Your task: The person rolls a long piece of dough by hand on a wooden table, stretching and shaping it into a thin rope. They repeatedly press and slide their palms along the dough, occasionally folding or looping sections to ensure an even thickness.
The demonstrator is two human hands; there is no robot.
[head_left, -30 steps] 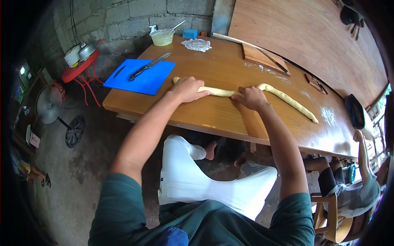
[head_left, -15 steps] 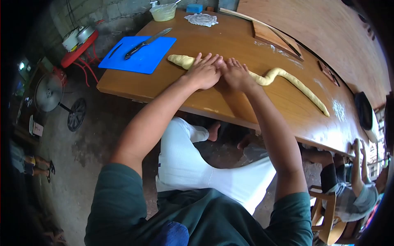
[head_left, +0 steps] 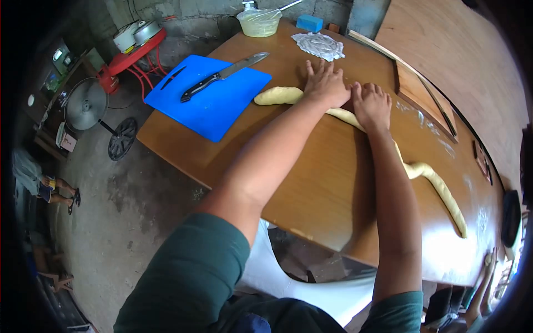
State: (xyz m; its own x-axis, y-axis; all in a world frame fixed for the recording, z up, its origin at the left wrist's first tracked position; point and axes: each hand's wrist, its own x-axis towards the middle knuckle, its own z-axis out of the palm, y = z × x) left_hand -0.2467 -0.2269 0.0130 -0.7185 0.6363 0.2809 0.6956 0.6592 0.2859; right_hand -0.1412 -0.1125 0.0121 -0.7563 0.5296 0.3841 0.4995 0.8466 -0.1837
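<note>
A long rope of pale dough (head_left: 441, 191) lies across the brown wooden table (head_left: 311, 183), its thick end to the left and its thin, bent end to the right. My left hand (head_left: 326, 86) rests on the dough near the thick end, fingers spread and pointing away from me. Beside it, my right hand (head_left: 372, 106) lies over the rope with its fingers stretched out; the dough under both palms is hidden. To the left, a knife (head_left: 222, 75) with a black handle lies on a blue cutting board (head_left: 222, 114).
At the back stand a bowl with a whisk (head_left: 260, 25), a blue sponge (head_left: 309, 23) and a crumpled cloth (head_left: 319, 45). Wooden boards (head_left: 422, 100) lie at the right. A red stool with pots (head_left: 139, 53) and a fan (head_left: 87, 104) stand left. Other people are at both edges.
Both hands have moved forward over the table, away from my body, with the dough under them. The rope's right part now bends more toward me. The camera view has shifted.
</note>
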